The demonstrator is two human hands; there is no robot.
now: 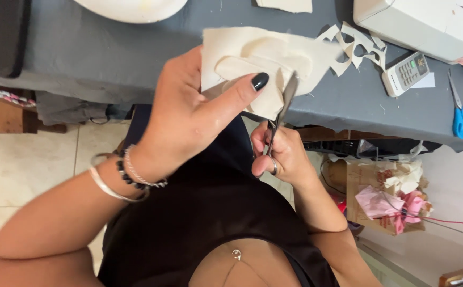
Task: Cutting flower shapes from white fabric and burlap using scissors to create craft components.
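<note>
I saw the left hand (189, 114) pinching cream fabric (253, 58); just right of the fabric, the right hand (279, 154) gripped metal scissors (282, 109).

Matt cream cloth piece (253, 58); shiny metal scissors (282, 109).

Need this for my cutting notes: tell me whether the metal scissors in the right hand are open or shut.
Nearly shut. The metal scissors in the right hand show as one narrow strip against the cream fabric, which the left hand pinches.
</note>
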